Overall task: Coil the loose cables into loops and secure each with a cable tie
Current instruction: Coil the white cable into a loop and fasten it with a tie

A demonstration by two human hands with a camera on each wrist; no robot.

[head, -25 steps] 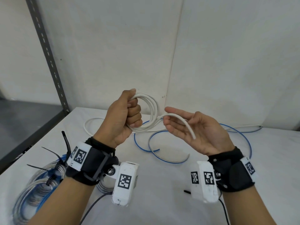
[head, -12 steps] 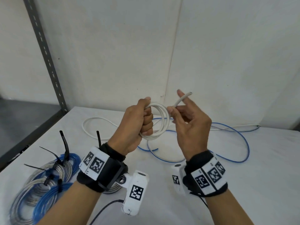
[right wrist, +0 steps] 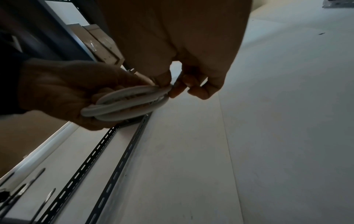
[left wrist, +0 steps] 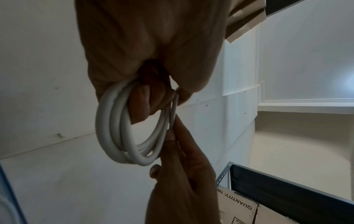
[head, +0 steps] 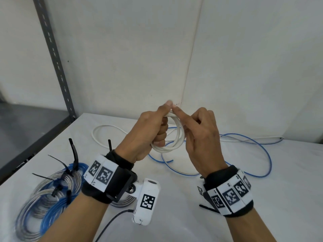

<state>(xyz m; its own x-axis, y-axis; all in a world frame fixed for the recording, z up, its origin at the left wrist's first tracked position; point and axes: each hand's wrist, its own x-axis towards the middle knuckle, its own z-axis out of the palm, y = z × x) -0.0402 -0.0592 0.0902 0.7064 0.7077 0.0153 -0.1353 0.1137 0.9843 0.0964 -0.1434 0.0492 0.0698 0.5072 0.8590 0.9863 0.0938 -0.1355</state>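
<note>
White cable [head: 176, 137] is wound into a small coil and is held up above the middle of the table [head: 262, 198], well clear of its surface. The coil is gripped in the left hand [head: 148, 135], whose fingers are clenched through the loops. The loose end of the cable is pinched at the top of the coil by the thumb and forefinger of the right hand [head: 201, 137]. A blue cable [head: 262, 154] is seen lying loose toward the table's back edge. Tied coils [head: 52, 189], fastened with black cable ties [head: 73, 154], are seen at the front left corner.
</note>
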